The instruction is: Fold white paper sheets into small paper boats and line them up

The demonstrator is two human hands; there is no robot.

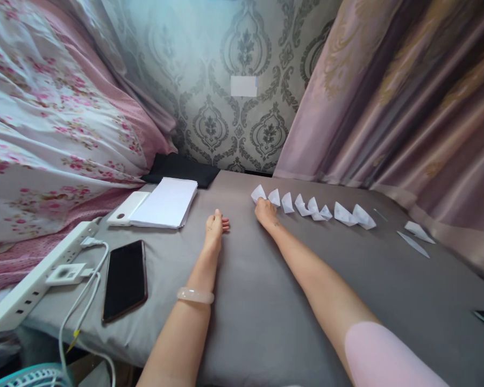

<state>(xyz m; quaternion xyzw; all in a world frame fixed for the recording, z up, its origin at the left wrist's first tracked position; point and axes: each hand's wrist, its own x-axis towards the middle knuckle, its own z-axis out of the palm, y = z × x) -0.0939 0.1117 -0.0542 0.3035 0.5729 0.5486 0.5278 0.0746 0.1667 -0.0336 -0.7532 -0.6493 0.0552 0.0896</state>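
Observation:
My right hand [265, 210] reaches far forward over the grey table [258, 301], its fingers pinched on the leftmost folded white paper piece [258, 193]. That piece starts a row of several folded paper pieces [318, 210] running to the right. My left hand [215, 224] rests on the grey surface with fingers curled together and nothing visible in them. A pale bangle [195, 295] circles my left wrist. A stack of white paper sheets [166, 203] lies left of my left hand.
A black phone [125, 279] lies face up at the left, beside a white power strip [36, 279] with cables. A white power bank [127, 208] and black cloth [181, 169] sit near the paper. Loose paper scraps [416, 236] lie at the right. Curtains hang behind.

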